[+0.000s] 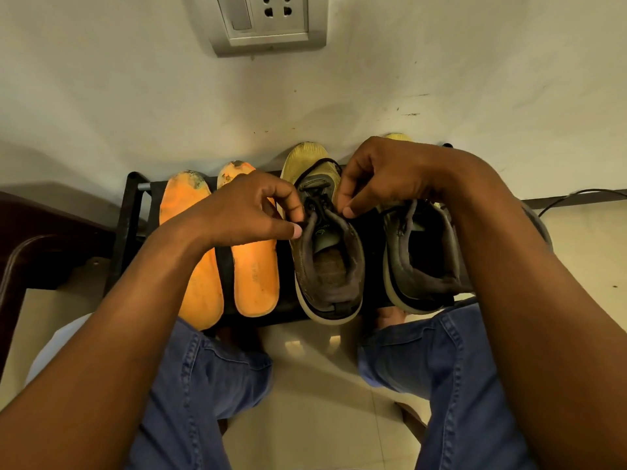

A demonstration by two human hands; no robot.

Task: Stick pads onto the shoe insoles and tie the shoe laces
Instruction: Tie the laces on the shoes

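Two worn yellow-and-grey shoes stand side by side on a low black rack (130,212), toes to the wall. The left shoe (327,266) has a dark lace (317,171) looping over its toe. My left hand (252,208) pinches the lace at the left of the tongue. On the right side of the same tongue my right hand (383,174) pinches the lace as well. The right shoe (424,262) is partly hidden under my right forearm. Two orange insoles (203,283) (258,276) lie left of the shoes. No pads are visible.
A white wall with a grey socket plate (268,23) rises right behind the rack. My knees in blue jeans (203,385) are below the rack, over a beige tiled floor (315,418). Dark furniture (40,239) stands at the left, and a black cable (576,195) runs at the right.
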